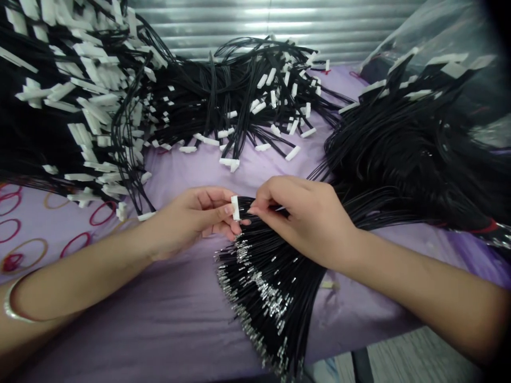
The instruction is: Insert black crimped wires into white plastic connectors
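My left hand (195, 218) pinches a small white plastic connector (235, 207) between thumb and fingers. My right hand (307, 215) is closed in a pinch on thin black wires (261, 205) whose ends meet the connector. Under my right hand a thick bundle of black wires with bare metal terminals (263, 287) fans out toward the table's front edge. Both hands hover just above the purple cloth (179, 314).
A big pile of black wires with white connectors (80, 106) fills the left and back. Another heap (255, 90) lies at the back centre. A mass of black wires (411, 154) and a clear plastic bag (447, 42) lie at the right. Corrugated metal wall (247, 21) behind.
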Motion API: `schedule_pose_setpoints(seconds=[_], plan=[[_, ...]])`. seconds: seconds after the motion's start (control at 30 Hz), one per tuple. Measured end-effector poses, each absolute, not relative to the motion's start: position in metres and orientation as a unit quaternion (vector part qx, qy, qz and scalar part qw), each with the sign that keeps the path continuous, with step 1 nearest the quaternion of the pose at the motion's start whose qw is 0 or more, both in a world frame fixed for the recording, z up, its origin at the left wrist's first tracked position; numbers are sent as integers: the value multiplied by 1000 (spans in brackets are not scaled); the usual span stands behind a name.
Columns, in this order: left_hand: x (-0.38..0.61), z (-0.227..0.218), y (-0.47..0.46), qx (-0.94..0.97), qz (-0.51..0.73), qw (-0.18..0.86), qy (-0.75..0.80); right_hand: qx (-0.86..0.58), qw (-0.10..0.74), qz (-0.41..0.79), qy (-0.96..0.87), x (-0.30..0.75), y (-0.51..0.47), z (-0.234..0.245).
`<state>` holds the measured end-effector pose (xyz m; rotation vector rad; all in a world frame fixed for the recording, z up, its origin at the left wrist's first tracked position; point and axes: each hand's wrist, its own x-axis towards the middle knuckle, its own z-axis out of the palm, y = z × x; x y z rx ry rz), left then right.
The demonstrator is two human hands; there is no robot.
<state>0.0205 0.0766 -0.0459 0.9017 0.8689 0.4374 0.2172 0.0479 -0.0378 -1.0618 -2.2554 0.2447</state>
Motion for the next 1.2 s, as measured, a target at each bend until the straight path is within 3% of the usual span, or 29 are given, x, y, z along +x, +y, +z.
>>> schedule_pose_setpoints(seconds=[0.8,0.9,1.03,1.2], plan=[[17,-48,78,386,190,822,374,-346,353,114,-862,208,50,-47],[17,-48,78,390,193,824,362,-340,314,106,-880,211,54,-42],[17,-48,78,375,211,821,375,-303,197,98,-927,220,55,-30],[17,-50,79,375,214,822,373,-295,170,22,-940,226,55,-19]])
